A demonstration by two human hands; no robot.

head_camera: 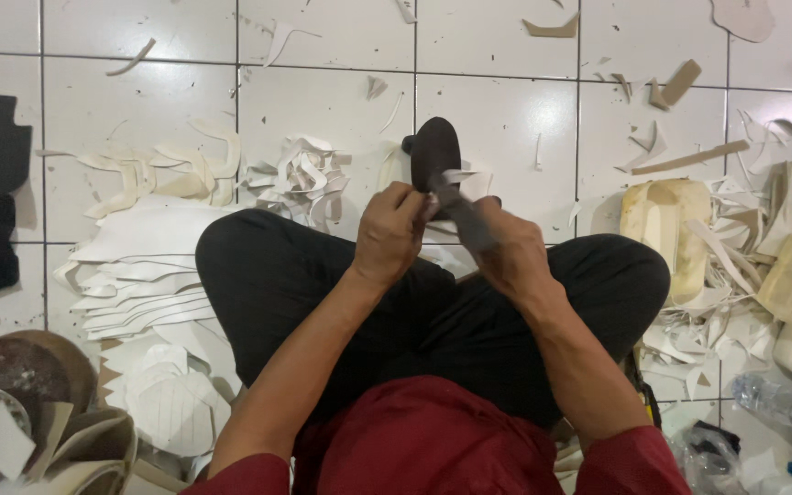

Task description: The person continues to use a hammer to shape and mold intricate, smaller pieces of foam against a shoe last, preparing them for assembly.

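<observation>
- Above the crossed legs: dark sole [434, 151], held upright.
- Left hand [389, 234]: fingers clamped on the sole's lower edge.
- Right hand [512, 252]: fingers closed round a knife [466, 218], blade against the sole.
- Tiled floor [497, 119]: white offcuts [300, 179], stacked white pieces [144, 266].

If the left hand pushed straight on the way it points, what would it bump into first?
Probably nothing new: the left hand already grips the dark shoe-shaped piece. Beyond it lies only white tiled floor with small scraps, though depth is hard to judge.
</observation>
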